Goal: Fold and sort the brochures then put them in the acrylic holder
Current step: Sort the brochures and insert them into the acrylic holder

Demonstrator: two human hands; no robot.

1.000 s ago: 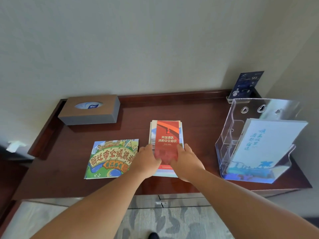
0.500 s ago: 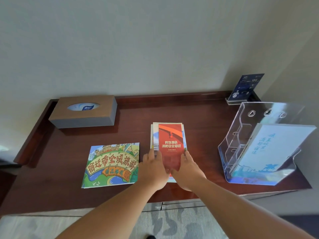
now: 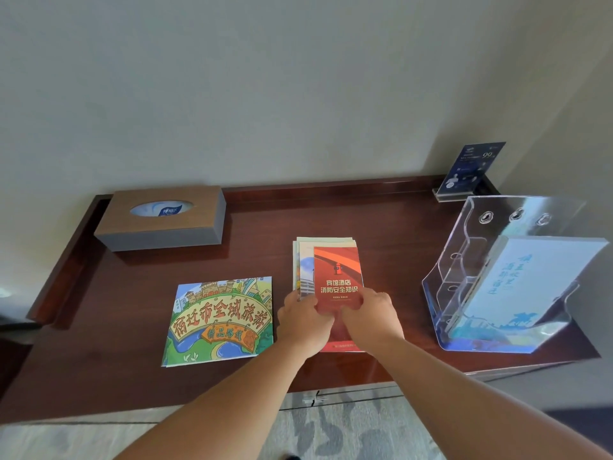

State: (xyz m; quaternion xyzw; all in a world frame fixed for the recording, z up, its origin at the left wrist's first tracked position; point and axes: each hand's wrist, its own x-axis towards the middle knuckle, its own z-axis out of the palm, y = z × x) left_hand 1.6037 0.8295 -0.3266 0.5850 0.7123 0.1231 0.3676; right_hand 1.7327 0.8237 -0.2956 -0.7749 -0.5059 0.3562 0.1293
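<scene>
Partly under right hand, red brochure

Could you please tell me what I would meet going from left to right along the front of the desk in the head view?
cartoon map brochure → left hand → red brochure → right hand → acrylic holder, with a pale blue brochure in it

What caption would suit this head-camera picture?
Left hand and right hand hold a red brochure atop a stack, beside an acrylic holder.
</scene>
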